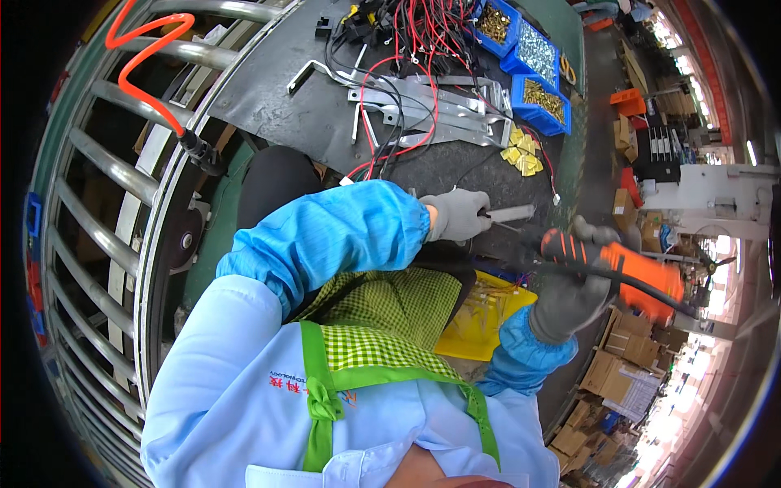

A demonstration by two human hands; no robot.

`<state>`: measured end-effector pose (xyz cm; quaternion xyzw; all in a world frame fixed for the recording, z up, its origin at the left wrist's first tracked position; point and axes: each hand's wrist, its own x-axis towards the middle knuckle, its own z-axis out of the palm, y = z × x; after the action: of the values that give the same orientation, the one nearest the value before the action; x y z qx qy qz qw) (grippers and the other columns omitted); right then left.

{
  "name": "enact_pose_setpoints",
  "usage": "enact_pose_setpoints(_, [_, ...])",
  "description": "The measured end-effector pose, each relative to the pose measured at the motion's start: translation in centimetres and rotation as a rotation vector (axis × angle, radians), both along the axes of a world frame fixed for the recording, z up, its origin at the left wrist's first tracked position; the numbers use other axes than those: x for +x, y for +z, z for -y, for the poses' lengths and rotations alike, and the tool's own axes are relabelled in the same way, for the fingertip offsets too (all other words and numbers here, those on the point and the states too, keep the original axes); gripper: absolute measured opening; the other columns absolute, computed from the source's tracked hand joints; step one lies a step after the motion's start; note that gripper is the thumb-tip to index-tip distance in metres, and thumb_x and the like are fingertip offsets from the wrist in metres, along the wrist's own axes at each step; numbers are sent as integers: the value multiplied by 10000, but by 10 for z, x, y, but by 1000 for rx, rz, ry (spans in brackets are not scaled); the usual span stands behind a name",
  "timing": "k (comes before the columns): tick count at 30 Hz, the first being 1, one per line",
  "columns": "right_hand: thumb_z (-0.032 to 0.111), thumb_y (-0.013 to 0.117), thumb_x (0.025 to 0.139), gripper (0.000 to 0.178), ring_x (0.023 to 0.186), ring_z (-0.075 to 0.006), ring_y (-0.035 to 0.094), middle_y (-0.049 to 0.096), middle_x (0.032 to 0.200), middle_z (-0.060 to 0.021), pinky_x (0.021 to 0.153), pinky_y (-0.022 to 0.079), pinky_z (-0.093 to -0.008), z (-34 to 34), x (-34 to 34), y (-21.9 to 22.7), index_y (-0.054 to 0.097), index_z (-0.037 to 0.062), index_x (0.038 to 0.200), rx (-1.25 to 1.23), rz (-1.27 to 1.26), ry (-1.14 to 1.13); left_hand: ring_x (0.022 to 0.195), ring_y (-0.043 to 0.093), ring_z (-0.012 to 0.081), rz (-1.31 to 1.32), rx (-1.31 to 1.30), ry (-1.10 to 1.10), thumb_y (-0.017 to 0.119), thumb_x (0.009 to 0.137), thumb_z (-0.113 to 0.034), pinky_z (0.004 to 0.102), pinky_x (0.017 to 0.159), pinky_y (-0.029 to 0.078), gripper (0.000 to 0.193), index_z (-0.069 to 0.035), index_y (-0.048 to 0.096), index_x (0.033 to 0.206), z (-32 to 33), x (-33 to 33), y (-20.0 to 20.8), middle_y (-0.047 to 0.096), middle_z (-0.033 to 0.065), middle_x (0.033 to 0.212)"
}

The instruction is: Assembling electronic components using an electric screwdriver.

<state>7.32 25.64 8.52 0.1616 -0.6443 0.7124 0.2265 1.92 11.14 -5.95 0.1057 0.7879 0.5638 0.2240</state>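
Power tool and pale strip held

Near the surface's right edge, the likely heavy tool is gripped by the right hand, best around its body; the strip, seemingly light and stiff, is held at one end by the left hand.

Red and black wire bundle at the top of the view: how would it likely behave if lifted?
The red and black wire bundle would probably flop rather than hold its shape, since its strands curl loosely. It may tangle, as many strands cross. Some could snag on the metal brackets, which they drape over.
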Motion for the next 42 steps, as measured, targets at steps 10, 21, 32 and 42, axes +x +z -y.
enact_pose_setpoints(10, [98,727,731,375,1025,-329,603,632,1030,-110,981,447,-448,-58,-26,-5,599,77,1084,1277,-229,404,970,607,403,-400,-444,73,576,908,-295,487,840,492,289,-69,595,1088,5,-19,-2,624,195,1036])
enact_pose_setpoints(21, [88,570,784,418,1277,-261,454,564,1269,-25,1087,290,-474,-105,-110,-91,591,264,1163,1956,-480,228,1234,442,398,-602,-553,167,605,874,-427,524,984,407,436,-61,609,1112,32,-15,-9,546,185,1194])
enact_pose_setpoints(32, [89,581,787,316,1007,-325,606,612,1049,-129,867,453,-455,35,-184,-110,581,101,1102,1817,-348,183,1086,547,330,-602,-652,75,723,764,-340,455,901,428,566,-38,534,1204,37,3,13,575,150,1139])
enact_pose_setpoints(42, [30,587,693,206,896,-391,608,605,957,-168,745,495,-482,18,-209,-38,636,61,891,1812,-353,197,1071,574,307,-587,-816,52,641,795,-215,427,890,442,379,-45,601,1131,45,6,4,608,136,1114])
